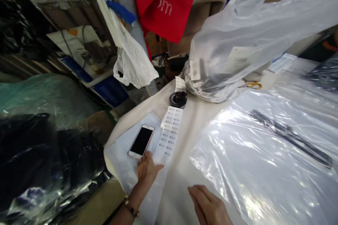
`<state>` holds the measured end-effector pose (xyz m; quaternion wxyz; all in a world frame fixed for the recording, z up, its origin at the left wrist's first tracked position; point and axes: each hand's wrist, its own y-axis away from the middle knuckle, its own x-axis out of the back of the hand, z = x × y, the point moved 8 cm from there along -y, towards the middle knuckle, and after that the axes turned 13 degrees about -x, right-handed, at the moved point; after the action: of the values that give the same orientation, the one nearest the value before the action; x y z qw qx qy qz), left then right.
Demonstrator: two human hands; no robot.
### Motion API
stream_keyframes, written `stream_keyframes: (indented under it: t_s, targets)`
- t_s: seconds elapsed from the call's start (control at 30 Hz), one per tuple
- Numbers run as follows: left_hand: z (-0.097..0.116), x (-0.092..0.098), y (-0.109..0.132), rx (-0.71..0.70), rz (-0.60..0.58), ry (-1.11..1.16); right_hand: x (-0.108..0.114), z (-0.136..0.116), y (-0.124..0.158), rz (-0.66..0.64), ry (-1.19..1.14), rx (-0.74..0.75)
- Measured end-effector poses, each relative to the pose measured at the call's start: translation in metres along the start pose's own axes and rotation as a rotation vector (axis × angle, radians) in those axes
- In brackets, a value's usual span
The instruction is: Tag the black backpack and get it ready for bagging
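Observation:
My left hand (148,169), with a beaded bracelet at its wrist, rests on white paper just below a smartphone (142,141) with a dark screen. Its thumb is spread out toward a strip of barcode labels (169,132), and its fingertips are by the phone's lower edge. Whether they touch the phone I cannot tell. Over the pale table at the bottom, my right hand (208,204) hovers with fingers loosely extended and nothing visible in them. To its right lies a large clear plastic bag (237,154) with a dark strip (290,137) on it.
A black tape roll (178,99) sits at the top of the label strip. Behind it stands a translucent plastic bag (219,52) holding papers. Yellow-handled scissors (254,85) lie at the back right. Plastic-wrapped dark bundles (52,161) crowd the left. A red cloth (166,3) hangs above.

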<state>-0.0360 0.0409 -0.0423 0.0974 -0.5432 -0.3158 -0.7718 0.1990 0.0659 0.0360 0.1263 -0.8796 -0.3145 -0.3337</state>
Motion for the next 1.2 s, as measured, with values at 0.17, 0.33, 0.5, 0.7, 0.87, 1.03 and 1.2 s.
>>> stream_keyframes:
  t_s: [0.17,0.33,0.5,0.7,0.87,1.03,1.2]
  targets:
    - [-0.012,-0.004,-0.013,-0.011,-0.103,0.219,-0.022,-0.031,-0.079,-0.069,0.107,0.094]
    - [-0.008,-0.001,-0.012,-0.147,-0.122,0.342,-0.068,-0.049,-0.133,-0.388,0.323,0.210]
    - [-0.001,0.012,-0.010,-0.248,-0.063,0.376,-0.096,-0.064,-0.161,-0.624,0.395,0.280]
    - [-0.003,0.015,-0.010,-0.296,-0.021,0.367,-0.106,-0.061,-0.169,-0.724,0.504,0.258]
    - [-0.002,0.015,-0.008,-0.351,0.132,0.293,-0.109,-0.057,-0.168,-0.694,0.499,0.224]
    - [0.003,0.014,-0.002,-0.441,0.289,0.230,-0.112,-0.052,-0.172,-0.646,0.436,0.176]
    - [-0.003,0.008,0.001,-0.465,0.333,0.217,-0.100,-0.048,-0.175,-0.568,0.295,0.179]
